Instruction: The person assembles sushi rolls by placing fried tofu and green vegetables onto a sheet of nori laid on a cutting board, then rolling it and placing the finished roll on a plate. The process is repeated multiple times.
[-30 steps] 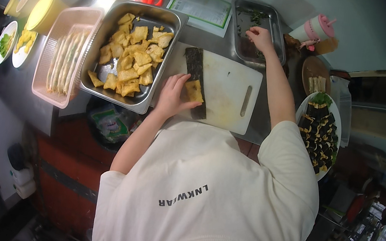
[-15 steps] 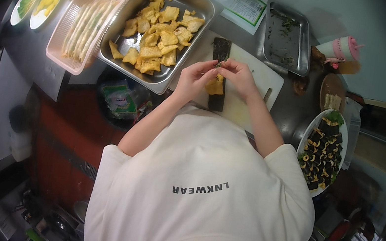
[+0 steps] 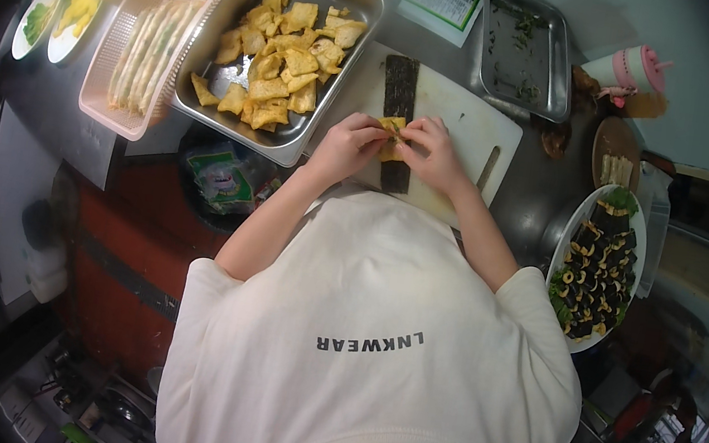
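A dark seaweed strip (image 3: 401, 85) lies lengthwise on the white cutting board (image 3: 457, 108) in front of me. Across its nearer half sits a yellow fried tofu piece (image 3: 393, 123), partly covered by my fingers. From the left, my left hand (image 3: 349, 145) pinches a small bit of green herb (image 3: 395, 130) over the tofu. My right hand (image 3: 431, 153) meets it from the other side, fingertips closed on the same herb. The fingertips hide most of the herb and part of the tofu.
To the left stand a steel tray (image 3: 291, 146) of fried tofu pieces and a pink basket (image 3: 101, 74) of pale long rolls. A steel tray (image 3: 503, 37) with herb scraps lies at the far right. Nearer right is an oval plate (image 3: 564, 239) of seaweed-wrapped rolls.
Both hands have come nearer me along the strip, from the tofu's far end to its middle. More of the seaweed's far part and the tofu's far edge now shows.
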`<action>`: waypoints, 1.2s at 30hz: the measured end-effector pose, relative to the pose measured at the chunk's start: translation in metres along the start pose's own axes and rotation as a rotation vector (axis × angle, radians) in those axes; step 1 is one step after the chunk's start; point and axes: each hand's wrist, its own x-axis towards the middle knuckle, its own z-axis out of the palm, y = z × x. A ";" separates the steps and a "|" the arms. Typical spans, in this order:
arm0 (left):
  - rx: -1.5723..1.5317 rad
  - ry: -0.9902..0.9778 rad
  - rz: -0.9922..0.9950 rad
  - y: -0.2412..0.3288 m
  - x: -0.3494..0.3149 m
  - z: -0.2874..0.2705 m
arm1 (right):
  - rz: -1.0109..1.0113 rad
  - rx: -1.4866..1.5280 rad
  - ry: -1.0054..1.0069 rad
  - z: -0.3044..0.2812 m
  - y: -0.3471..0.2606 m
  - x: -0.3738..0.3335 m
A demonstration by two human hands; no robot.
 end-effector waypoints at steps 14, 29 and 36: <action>0.018 -0.070 0.087 0.001 0.003 -0.001 | 0.004 -0.088 -0.007 0.004 0.004 0.002; 0.065 -0.090 0.102 0.009 0.002 0.000 | 0.219 0.124 -0.125 -0.025 -0.010 -0.025; 0.062 -0.138 0.098 0.004 0.000 0.000 | -0.069 -0.152 -0.208 -0.023 -0.018 -0.041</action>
